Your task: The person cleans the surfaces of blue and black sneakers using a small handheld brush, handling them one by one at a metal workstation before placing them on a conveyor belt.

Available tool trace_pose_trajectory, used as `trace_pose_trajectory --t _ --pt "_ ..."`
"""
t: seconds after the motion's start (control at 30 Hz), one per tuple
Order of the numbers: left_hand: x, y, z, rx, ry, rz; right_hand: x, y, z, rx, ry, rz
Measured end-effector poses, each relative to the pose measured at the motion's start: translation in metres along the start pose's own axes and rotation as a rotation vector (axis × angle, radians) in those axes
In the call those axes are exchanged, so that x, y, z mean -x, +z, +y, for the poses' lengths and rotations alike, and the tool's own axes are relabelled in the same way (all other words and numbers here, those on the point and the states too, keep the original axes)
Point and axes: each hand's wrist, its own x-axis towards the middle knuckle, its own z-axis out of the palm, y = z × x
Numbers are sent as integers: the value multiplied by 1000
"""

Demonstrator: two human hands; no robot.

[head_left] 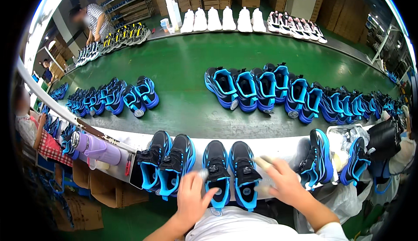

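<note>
Two black and blue sneakers stand side by side in front of me, toes pointing away: a left one (215, 156) and a right one (241, 156). My left hand (190, 195) is at the left sneaker's outer side, thumb apart from the fingers and over the collar edge; whether it touches is unclear. To the right of the other sneaker, my right hand (283, 181) has its thumb and fingers spread, their tips blurred. Pale coverings show on some fingertips. Another pair of matching sneakers (176, 158) sits just left, partly in a dark tray.
Matching sneakers line the green conveyor belt (178, 128). Two more, one upright sneaker (320, 158) and one tilted sneaker (357, 162), stand right beside a plastic-lined bin (344, 132). A purple tumbler (102, 149) lies left near red-handled cutters (128, 165). Co-workers are at the left.
</note>
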Motion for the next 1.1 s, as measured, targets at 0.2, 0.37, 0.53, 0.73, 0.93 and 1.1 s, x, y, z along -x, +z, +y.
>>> trace_pose_trajectory --t 0.2,0.37,0.53,0.73,0.93,1.1 --pt "-22 43 -26 82 249 -120 1 48 33 -74 -40 -155" --pt "-19 41 -16 26 209 -173 -5 40 33 -165 96 -209" --pt "-9 42 -17 161 93 -154 0 28 5 -246 68 -211" --pt "10 42 2 -110 304 -200 22 19 9 -67 47 -238" --pt "4 60 5 -161 311 -266 6 42 3 -237 280 -196" --pt "-4 43 13 -29 258 -326 25 38 12 -207 205 -272"
